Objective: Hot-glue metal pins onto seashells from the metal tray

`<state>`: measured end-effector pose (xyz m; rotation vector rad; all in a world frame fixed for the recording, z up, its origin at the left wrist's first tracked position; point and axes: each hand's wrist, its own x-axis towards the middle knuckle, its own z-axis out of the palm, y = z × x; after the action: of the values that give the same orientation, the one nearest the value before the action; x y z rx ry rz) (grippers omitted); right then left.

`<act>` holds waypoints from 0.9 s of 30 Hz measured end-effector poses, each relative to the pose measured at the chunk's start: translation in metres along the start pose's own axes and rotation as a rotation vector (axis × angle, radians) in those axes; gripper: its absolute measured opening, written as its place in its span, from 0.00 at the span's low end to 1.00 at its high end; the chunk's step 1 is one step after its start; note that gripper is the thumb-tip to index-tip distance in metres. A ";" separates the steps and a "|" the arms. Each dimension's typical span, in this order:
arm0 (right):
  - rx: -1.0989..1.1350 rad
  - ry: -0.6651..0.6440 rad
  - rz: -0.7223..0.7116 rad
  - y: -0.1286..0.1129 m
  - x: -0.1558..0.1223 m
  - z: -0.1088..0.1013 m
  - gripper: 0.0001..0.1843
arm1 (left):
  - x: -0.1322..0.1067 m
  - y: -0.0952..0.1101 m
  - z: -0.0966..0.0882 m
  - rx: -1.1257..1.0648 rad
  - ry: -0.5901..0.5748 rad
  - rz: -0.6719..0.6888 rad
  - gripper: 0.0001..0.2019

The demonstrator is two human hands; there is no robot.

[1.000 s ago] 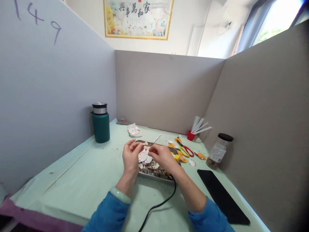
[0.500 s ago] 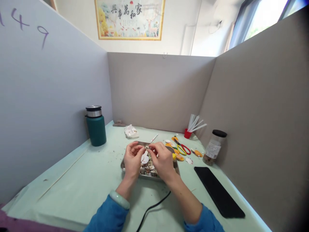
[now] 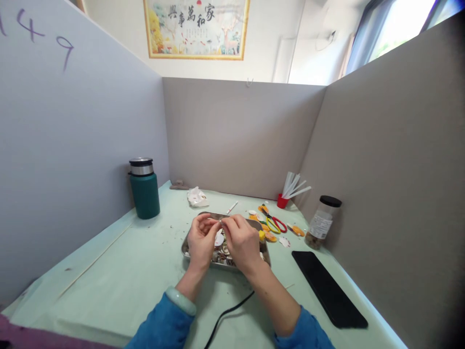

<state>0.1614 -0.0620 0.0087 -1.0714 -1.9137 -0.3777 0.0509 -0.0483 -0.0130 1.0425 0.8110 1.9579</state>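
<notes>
Over the tray (image 3: 218, 264), fingers of the left hand (image 3: 199, 241) and right hand (image 3: 245, 244) meet, their tips closed on a small piece (image 3: 220, 221) too tiny to identify. It is in hand, not yet set down. Toward six o'clock below it, many shells (image 3: 224, 257) remain in the tray, seemingly loose; I cannot tell whether any are joined. At two o'clock, scissors (image 3: 272, 218) lie by orange pieces (image 3: 271, 237) that look already cut.

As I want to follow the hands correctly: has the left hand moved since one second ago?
Yes. Judged against the green flask, the left hand has moved to the right, farther from it.
</notes>
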 end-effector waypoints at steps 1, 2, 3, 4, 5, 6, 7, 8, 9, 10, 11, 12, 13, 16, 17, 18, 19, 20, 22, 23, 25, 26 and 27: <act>0.000 -0.003 -0.004 0.000 0.000 0.000 0.09 | 0.000 0.000 0.000 -0.003 0.000 -0.004 0.18; 0.000 -0.005 -0.007 0.000 -0.001 0.000 0.09 | 0.000 0.000 0.000 -0.007 0.000 -0.010 0.18; 0.001 -0.006 -0.008 0.000 -0.001 0.000 0.09 | 0.000 0.000 0.000 -0.011 0.001 -0.017 0.18; 0.001 -0.005 -0.009 0.000 -0.001 0.000 0.09 | 0.000 0.001 0.000 -0.014 0.003 -0.027 0.19; 0.000 -0.003 -0.009 0.000 -0.001 0.000 0.10 | 0.000 0.001 0.000 -0.017 0.007 -0.039 0.19; -0.001 -0.001 -0.008 0.000 -0.001 0.000 0.10 | 0.000 0.001 0.000 -0.019 0.011 -0.052 0.19; -0.004 0.002 -0.006 0.000 -0.001 0.000 0.10 | 0.000 0.002 0.000 -0.021 0.016 -0.065 0.19; -0.008 0.005 -0.004 0.001 -0.001 0.001 0.10 | 0.000 0.002 0.000 -0.022 0.021 -0.076 0.20; -0.012 0.006 -0.001 0.001 -0.001 0.001 0.10 | 0.000 0.003 0.000 -0.024 0.024 -0.085 0.20; -0.016 0.007 0.002 0.001 -0.001 0.001 0.10 | 0.000 0.003 0.000 -0.026 0.026 -0.091 0.20; -0.020 0.008 0.005 0.001 -0.001 0.001 0.10 | 0.000 0.003 0.000 -0.028 0.026 -0.096 0.20; -0.024 0.008 0.008 0.002 -0.001 0.001 0.10 | -0.001 0.004 0.000 -0.030 0.023 -0.100 0.20; -0.027 0.007 0.011 0.002 -0.001 0.002 0.10 | -0.001 0.004 0.000 -0.032 0.020 -0.103 0.21; -0.032 0.003 0.017 0.002 -0.001 0.002 0.09 | -0.001 0.004 0.001 -0.034 0.016 -0.110 0.21; -0.033 0.002 0.018 0.003 -0.001 0.002 0.09 | 0.000 0.004 0.001 -0.035 0.018 -0.113 0.21; -0.034 0.003 0.019 0.003 -0.001 0.002 0.09 | 0.000 0.003 0.001 -0.036 0.020 -0.115 0.21; -0.033 0.003 0.019 0.002 -0.001 0.002 0.09 | 0.000 0.003 0.001 -0.037 0.023 -0.119 0.21; -0.032 0.004 0.020 0.002 -0.001 0.002 0.09 | 0.000 0.003 0.000 -0.038 0.024 -0.124 0.22; -0.029 0.005 0.020 0.002 -0.001 0.002 0.10 | 0.000 0.003 0.000 -0.038 0.026 -0.136 0.22; -0.027 0.005 0.020 0.002 -0.001 0.002 0.10 | 0.000 0.003 0.000 -0.037 0.026 -0.143 0.22; -0.021 0.006 0.020 0.001 -0.001 0.002 0.10 | 0.000 0.003 -0.001 -0.036 0.026 -0.155 0.23; -0.017 0.007 0.019 0.001 -0.001 0.002 0.10 | 0.000 0.003 -0.001 -0.036 0.027 -0.160 0.22; -0.012 0.008 0.019 0.001 -0.001 0.002 0.10 | 0.001 0.003 -0.001 -0.037 0.029 -0.164 0.22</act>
<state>0.1616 -0.0606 0.0069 -1.0944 -1.8951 -0.3826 0.0486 -0.0495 -0.0110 0.8987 0.8463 1.8456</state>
